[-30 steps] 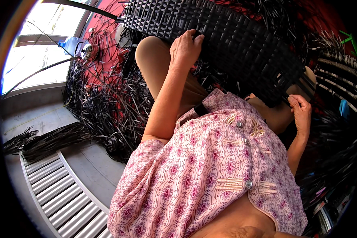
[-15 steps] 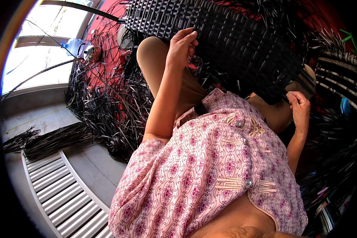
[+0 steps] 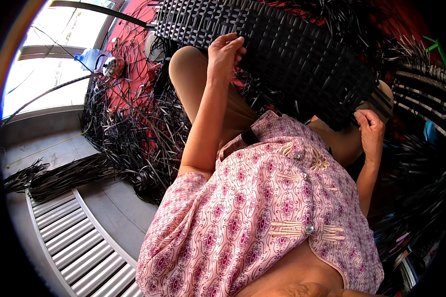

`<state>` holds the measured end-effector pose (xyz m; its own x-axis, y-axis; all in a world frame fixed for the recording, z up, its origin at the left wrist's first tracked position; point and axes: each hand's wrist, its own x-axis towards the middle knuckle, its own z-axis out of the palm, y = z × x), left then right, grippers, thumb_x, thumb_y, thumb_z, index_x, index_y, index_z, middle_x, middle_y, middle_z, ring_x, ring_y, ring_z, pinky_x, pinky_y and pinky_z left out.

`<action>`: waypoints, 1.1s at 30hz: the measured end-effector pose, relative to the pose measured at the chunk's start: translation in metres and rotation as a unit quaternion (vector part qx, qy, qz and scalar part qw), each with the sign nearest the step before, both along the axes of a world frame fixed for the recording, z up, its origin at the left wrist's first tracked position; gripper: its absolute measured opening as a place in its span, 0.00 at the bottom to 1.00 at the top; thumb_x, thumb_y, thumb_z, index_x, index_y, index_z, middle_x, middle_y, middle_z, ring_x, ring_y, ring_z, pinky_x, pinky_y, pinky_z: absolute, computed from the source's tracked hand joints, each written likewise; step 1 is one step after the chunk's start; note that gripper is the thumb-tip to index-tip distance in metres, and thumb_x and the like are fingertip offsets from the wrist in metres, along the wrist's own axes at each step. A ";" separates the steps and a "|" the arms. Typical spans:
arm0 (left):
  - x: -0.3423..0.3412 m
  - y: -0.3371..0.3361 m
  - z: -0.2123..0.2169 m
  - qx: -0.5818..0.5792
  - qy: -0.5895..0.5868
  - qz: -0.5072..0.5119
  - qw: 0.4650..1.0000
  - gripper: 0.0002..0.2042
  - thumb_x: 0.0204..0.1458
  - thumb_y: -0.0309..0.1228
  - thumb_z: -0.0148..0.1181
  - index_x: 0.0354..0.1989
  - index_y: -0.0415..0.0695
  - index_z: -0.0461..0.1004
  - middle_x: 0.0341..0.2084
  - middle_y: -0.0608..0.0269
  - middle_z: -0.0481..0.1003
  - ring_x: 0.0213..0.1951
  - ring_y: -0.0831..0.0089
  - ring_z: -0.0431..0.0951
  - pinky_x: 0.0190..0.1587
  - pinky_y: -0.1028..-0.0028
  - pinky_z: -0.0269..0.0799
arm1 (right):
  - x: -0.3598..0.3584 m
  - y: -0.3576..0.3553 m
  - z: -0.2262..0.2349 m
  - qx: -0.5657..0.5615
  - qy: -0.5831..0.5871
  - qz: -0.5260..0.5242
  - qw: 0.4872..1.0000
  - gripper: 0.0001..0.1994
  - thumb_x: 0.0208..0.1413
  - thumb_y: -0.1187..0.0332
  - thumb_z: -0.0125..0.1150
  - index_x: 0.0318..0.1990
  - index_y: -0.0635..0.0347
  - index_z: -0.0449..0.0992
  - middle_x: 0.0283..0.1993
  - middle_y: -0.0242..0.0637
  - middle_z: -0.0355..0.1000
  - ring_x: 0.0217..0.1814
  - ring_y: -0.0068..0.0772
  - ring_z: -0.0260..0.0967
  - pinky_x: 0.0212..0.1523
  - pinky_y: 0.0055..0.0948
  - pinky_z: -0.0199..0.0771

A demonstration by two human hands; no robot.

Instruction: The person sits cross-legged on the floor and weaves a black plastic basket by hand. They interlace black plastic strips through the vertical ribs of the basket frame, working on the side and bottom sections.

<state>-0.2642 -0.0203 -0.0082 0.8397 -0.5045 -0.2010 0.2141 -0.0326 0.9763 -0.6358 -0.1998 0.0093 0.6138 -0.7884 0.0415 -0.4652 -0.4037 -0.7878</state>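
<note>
A black woven wicker panel (image 3: 282,54) lies slanting across my knees, from upper left to lower right. Its dark flat strips cross in a tight weave, and loose strip ends stick out at its right end. My left hand (image 3: 225,54) is at the panel's near edge, thumb and forefinger pinched together; whatever lies between them is too small to make out. Beside the panel's lower right corner, my right hand (image 3: 370,129) is closed in a pinch with its fingertips against the dark weave. What those fingertips grip blends into the black strips.
Heaps of loose black strips (image 3: 139,143) cover the red floor (image 3: 134,89) at left. A slatted metal rack (image 3: 74,237) stands lower left, and a clear bluish bottle (image 3: 89,58) is by the bright window. At far right are curved, striped bundles (image 3: 423,91).
My right hand has shifted slightly up and left along the panel's corner. The left hand has moved a little left and down, still pinched. The panel stays nearly in place.
</note>
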 end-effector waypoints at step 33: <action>0.000 0.001 -0.029 0.253 -0.545 0.156 0.784 0.07 0.58 0.35 0.61 0.40 0.50 0.82 0.31 0.63 0.75 0.29 0.60 0.79 0.33 0.63 0.75 | -0.023 -0.004 0.004 0.138 0.019 0.005 0.990 0.09 0.60 0.67 0.65 0.39 0.65 0.81 0.25 0.23 0.66 0.25 0.13 0.58 0.28 0.16 0.57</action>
<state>-0.2646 -0.0190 -0.0369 0.7182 -0.3278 0.6138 -0.6638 -0.5876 0.4628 -0.6584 -0.2035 0.0138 0.6189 -0.7600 -0.1983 -0.4937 -0.1800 -0.8508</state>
